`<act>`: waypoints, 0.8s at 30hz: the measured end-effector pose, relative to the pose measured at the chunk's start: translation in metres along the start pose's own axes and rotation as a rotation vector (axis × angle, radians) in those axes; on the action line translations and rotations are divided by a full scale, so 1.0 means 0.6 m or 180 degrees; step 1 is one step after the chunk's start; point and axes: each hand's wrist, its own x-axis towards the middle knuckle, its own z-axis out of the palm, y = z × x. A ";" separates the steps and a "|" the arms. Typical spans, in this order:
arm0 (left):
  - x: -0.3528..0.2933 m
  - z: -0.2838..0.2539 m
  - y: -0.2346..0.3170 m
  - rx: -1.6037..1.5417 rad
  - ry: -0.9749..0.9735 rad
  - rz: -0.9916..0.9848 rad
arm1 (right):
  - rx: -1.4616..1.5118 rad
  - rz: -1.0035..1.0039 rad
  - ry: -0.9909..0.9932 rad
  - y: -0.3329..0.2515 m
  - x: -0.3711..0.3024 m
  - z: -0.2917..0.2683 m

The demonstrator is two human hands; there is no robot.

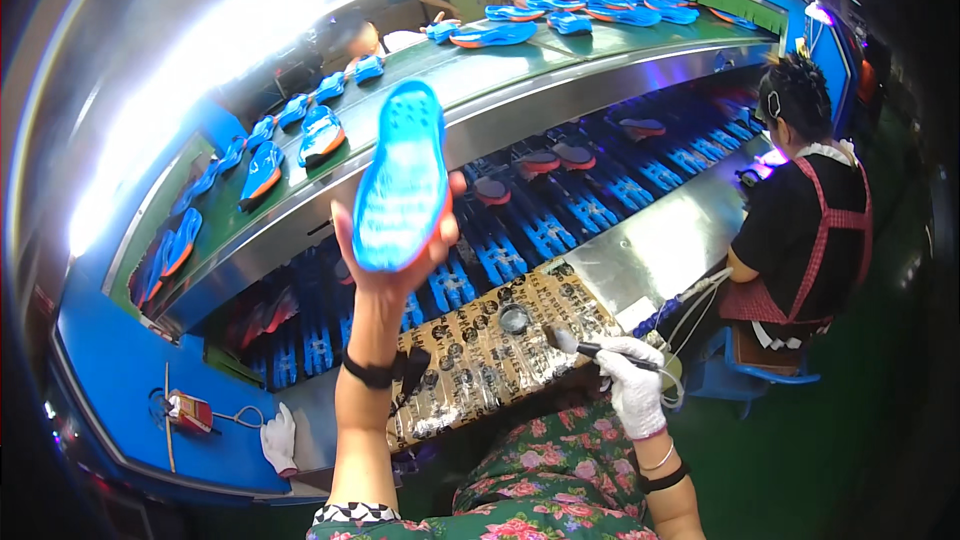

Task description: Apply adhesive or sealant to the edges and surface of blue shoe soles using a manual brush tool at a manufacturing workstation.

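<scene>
My bare left hand (388, 285) holds up a blue shoe sole (402, 180) with an orange edge. Its fingers wrap the heel end, and the toe end points up and away. A white glove covers my right hand (636, 390), which grips a brush (568, 341) by its dark handle. The bristles point left over a work surface wrapped in printed brown tape (470, 380). Close to the brush, a small round dish (515, 318) stands on that surface.
A green conveyor belt (440, 80) carries several blue soles. Beneath it, a lower rack (600, 215) holds more soles. A person (800, 210) in a red checked apron sits at right; others stand beyond the belt. An empty white glove (279, 440) and a red box (190, 412) lie left.
</scene>
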 end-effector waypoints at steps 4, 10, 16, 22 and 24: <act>0.126 -0.084 0.108 -0.0277 0.1010 0.0670 | 0.0015 0.0161 -0.0228 0.037 0.012 0.018; 0.118 -0.222 0.159 0.4921 0.1208 -0.0024 | -0.0116 0.0368 -0.0541 0.069 0.015 0.029; 0.161 -0.163 0.134 0.0364 0.2235 0.0829 | -0.0086 0.0393 -0.0457 0.080 0.031 0.005; 0.186 -0.176 0.174 0.1050 0.2866 0.0043 | 0.0095 0.0323 -0.0559 0.095 0.045 -0.001; 0.221 -0.124 0.118 0.1390 0.2286 -0.0512 | 0.0179 0.0354 -0.0495 0.096 0.054 -0.019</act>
